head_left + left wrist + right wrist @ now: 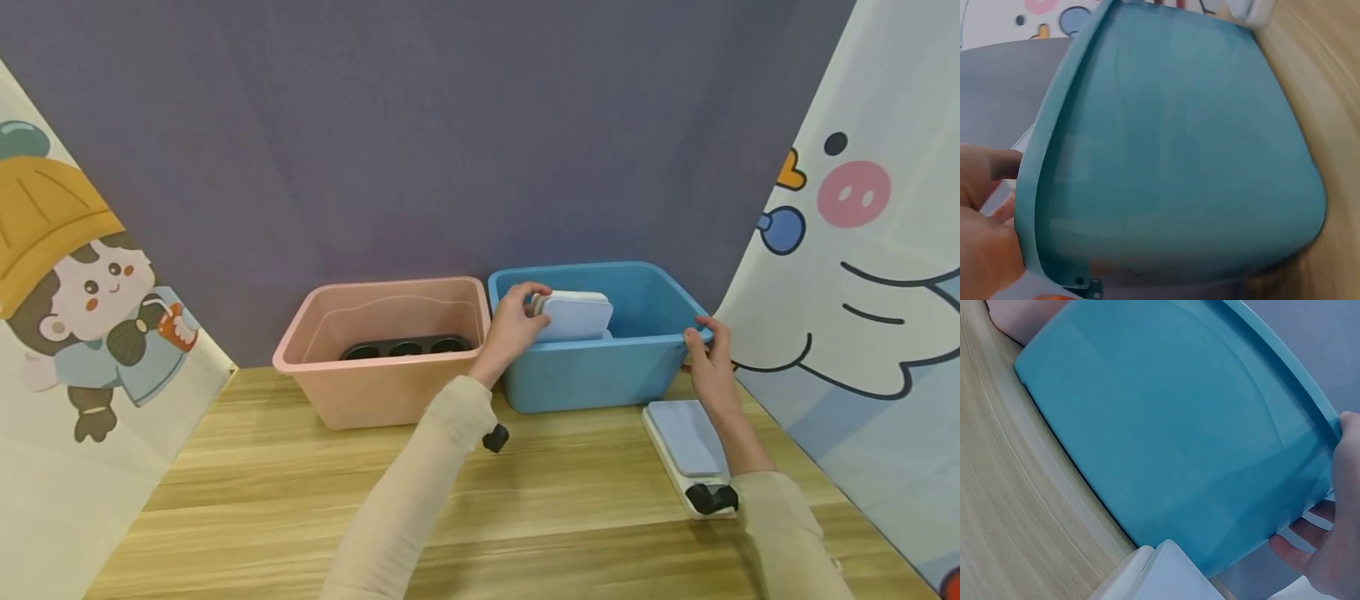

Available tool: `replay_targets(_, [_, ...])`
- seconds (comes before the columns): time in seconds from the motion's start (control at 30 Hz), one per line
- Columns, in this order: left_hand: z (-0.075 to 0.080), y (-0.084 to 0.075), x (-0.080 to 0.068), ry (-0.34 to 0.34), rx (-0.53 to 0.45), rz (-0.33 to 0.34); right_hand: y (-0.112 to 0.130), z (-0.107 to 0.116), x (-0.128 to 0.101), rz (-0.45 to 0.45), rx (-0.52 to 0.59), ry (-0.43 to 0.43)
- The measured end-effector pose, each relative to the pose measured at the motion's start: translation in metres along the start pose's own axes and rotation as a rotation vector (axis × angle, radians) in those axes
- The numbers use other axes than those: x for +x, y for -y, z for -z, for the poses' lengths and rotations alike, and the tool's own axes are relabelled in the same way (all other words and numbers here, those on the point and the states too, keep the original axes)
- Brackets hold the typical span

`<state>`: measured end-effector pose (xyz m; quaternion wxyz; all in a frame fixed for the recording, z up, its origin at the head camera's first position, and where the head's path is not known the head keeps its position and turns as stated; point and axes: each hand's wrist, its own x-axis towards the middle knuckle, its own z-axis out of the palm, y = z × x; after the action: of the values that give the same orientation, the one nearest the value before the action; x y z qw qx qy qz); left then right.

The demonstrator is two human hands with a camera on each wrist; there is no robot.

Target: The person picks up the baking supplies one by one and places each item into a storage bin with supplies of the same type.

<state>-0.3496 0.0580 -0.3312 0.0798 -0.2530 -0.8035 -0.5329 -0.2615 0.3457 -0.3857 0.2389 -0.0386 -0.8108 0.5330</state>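
Over blue bin (pixel 592 379): left hand (pixel 513 327) pinches pale lid (pixel 576 316); right hand (pixel 708 362) apparently grips bin's rim.

Landmark: blue bin (pixel 600 367)
Left of it: pink bin (pixel 375 367) almost touching, no passage
Front right: flat blue-topped box (pixel 686 446) blocks the table (pixel 300 500)
Front left: open tabletop

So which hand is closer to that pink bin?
The left hand. It reaches into the blue bin right beside the pink bin, gripping a pale board. The right hand grips the blue bin's far rim.
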Motion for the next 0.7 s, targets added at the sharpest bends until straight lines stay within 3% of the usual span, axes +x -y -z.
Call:
replay_targets(0.17, [-0.005,-0.005,0.0,0.019,0.215,-0.019,-0.006,0.0,0.003,0.003,0.003,-0.008])
replay_targets(0.33, [-0.007,-0.004,-0.003,-0.028,0.226,-0.014,-0.028,0.0,0.013,0.001,-0.024,-0.018])
replay_targets(0.5, [-0.005,-0.004,-0.004,-0.086,0.28,-0.066,-0.038,0.001,0.017,0.01,-0.035,-0.028])
replay_targets(0.7, [-0.002,0.0,-0.004,-0.058,0.337,-0.096,-0.037,0.001,0.017,0.016,-0.035,-0.031])
